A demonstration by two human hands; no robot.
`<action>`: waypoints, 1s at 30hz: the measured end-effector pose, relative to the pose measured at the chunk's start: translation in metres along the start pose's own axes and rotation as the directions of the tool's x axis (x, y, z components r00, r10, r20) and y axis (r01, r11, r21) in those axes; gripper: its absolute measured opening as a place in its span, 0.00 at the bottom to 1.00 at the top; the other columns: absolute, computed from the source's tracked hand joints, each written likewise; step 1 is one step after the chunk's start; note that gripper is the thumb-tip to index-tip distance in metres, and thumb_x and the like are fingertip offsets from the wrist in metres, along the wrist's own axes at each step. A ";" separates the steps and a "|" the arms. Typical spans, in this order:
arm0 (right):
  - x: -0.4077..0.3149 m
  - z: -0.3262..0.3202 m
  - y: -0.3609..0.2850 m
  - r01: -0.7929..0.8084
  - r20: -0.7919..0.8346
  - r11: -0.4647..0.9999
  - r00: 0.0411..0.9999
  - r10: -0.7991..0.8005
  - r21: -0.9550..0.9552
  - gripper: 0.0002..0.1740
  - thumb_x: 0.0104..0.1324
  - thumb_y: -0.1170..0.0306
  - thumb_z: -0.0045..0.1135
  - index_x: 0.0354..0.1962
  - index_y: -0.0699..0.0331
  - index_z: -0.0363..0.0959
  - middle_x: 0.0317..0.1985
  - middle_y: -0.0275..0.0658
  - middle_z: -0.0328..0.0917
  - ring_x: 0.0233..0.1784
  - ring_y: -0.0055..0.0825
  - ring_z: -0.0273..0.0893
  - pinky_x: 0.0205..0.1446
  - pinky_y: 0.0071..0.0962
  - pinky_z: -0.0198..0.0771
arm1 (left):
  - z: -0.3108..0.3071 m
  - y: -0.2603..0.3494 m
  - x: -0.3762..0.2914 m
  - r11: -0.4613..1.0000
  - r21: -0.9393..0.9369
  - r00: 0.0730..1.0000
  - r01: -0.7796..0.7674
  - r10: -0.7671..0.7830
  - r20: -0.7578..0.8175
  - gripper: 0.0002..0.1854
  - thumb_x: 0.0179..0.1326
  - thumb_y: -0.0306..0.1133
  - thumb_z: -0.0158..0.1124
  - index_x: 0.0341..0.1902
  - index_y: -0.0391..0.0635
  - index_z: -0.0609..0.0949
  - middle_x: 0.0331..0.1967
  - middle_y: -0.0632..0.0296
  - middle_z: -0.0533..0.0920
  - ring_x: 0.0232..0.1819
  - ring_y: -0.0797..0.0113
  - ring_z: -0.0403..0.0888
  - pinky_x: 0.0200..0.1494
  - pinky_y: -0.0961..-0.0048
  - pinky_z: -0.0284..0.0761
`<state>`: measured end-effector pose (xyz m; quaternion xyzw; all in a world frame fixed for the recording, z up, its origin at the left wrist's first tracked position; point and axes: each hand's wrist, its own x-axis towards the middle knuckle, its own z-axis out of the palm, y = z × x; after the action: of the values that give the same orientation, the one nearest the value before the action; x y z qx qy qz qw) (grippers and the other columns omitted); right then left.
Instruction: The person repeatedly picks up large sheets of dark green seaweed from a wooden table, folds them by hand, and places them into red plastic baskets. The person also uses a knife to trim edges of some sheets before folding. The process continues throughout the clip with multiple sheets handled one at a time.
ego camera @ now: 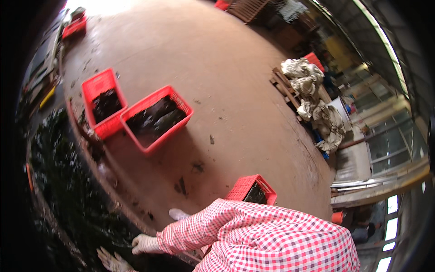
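Observation:
My right hand (pixel 145 244), in a pale glove with a red checked sleeve, is curled over dark, wet leafy material that looks like seaweed (pixel 78 204); whether it grips a piece is not clear. Lower left of it, my left hand (pixel 114 260), also gloved, has its fingers spread just above the same dark mass. The mass lies in a long trough or bed with a raised edge (pixel 125 207). Two red plastic crates, one upright (pixel 102 131) and one beside it (pixel 158 146), stand on the floor near that edge and hold dark, wet leaves.
Another red crate (pixel 243 187) with dark contents stands behind my checked sleeve. Farther off are a red crate (pixel 74 29) at the upper left and a wooden pallet (pixel 285 88) bearing crumpled pale sacks (pixel 306 81). Dark scraps (pixel 181 185) lie on the brown floor. A person (pixel 363 233) is at far right.

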<state>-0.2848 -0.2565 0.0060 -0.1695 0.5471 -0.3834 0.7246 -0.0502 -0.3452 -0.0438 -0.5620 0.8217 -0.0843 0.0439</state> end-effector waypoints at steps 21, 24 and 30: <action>0.008 -0.022 0.069 0.361 -0.451 0.919 0.855 -0.257 0.160 0.07 0.65 0.70 0.68 0.39 0.60 0.79 0.29 0.26 0.78 0.35 0.17 0.73 0.39 0.23 0.72 | -0.026 0.014 0.010 0.976 0.008 0.810 -0.216 0.184 -0.557 0.28 0.77 0.53 0.46 0.62 0.43 0.81 0.61 0.49 0.81 0.57 0.48 0.81 0.53 0.53 0.77; -0.009 -0.027 0.064 0.186 -0.385 0.902 0.923 -0.024 0.390 0.07 0.66 0.70 0.67 0.40 0.58 0.79 0.28 0.27 0.77 0.27 0.15 0.72 0.27 0.21 0.69 | -0.026 0.016 0.012 0.979 0.037 0.797 -0.199 0.183 -0.576 0.27 0.77 0.52 0.47 0.61 0.44 0.82 0.60 0.49 0.82 0.56 0.48 0.81 0.52 0.53 0.77; -0.008 -0.027 0.050 0.244 -0.363 0.920 0.924 -0.124 0.307 0.06 0.65 0.70 0.66 0.40 0.57 0.79 0.28 0.28 0.77 0.24 0.16 0.71 0.25 0.22 0.69 | -0.011 0.010 0.010 0.976 0.025 0.805 -0.217 0.193 -0.560 0.27 0.77 0.53 0.47 0.61 0.44 0.82 0.60 0.51 0.82 0.56 0.49 0.82 0.53 0.52 0.77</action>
<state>-0.2923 -0.2141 -0.0313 -0.0226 0.5676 -0.5643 0.5991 -0.0646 -0.3500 -0.0344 -0.4215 0.8556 -0.2231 -0.2011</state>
